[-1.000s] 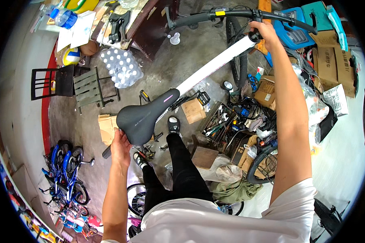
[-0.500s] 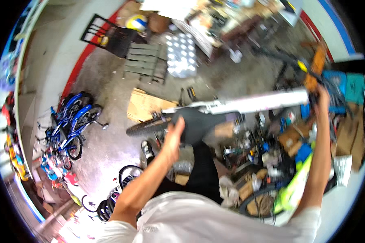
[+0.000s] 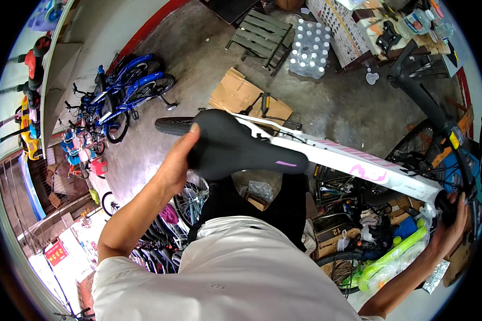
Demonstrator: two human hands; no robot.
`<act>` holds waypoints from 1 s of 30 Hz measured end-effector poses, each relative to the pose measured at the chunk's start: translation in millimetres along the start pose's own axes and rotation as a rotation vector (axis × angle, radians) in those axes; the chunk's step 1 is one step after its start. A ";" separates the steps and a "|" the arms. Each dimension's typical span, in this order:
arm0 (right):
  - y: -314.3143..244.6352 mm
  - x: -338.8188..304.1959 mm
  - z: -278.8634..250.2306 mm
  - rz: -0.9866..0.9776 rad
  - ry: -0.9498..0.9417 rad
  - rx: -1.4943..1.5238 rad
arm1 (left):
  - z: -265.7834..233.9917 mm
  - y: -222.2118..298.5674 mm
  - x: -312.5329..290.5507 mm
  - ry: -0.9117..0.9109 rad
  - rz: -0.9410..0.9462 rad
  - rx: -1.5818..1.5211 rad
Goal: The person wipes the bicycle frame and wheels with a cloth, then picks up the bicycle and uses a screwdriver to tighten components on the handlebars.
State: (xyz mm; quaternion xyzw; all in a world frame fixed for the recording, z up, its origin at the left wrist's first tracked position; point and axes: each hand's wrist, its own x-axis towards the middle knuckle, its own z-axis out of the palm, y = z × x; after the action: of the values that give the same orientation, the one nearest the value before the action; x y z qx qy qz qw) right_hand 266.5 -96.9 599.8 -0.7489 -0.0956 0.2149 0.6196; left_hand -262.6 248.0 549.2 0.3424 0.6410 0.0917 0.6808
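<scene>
— Where did we see the saddle [image 3: 235, 143]?
— Over the rear of the white frame [image 3: 326, 155]; our left hand [image 3: 177, 160] held it by its wide back end.
— And our right hand [image 3: 453, 220]?
— At the frame's front end, near the handlebar [image 3: 422, 104]. We couldn't tell how far it had closed.
— Nearby?
— We noted cardboard [image 3: 235, 91] on the floor [image 3: 193, 64], bottles [image 3: 309, 49] farther off.
</scene>
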 end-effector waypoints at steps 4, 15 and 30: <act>2.6 -85.4 79.3 0.015 0.052 0.043 | -89.2 -7.1 3.3 0.068 0.016 -0.035; 43.7 -214.7 339.0 0.088 0.104 0.269 | -347.9 -2.4 81.1 0.201 0.144 -0.101; 57.6 -289.9 508.5 0.151 0.093 0.362 | -556.7 -42.0 87.1 0.174 0.199 -0.418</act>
State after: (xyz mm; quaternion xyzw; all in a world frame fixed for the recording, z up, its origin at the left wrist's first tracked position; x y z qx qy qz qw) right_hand -222.4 223.1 531.8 -0.6394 0.0298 0.2399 0.7299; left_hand -782.7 459.8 485.4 0.2463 0.6275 0.3181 0.6666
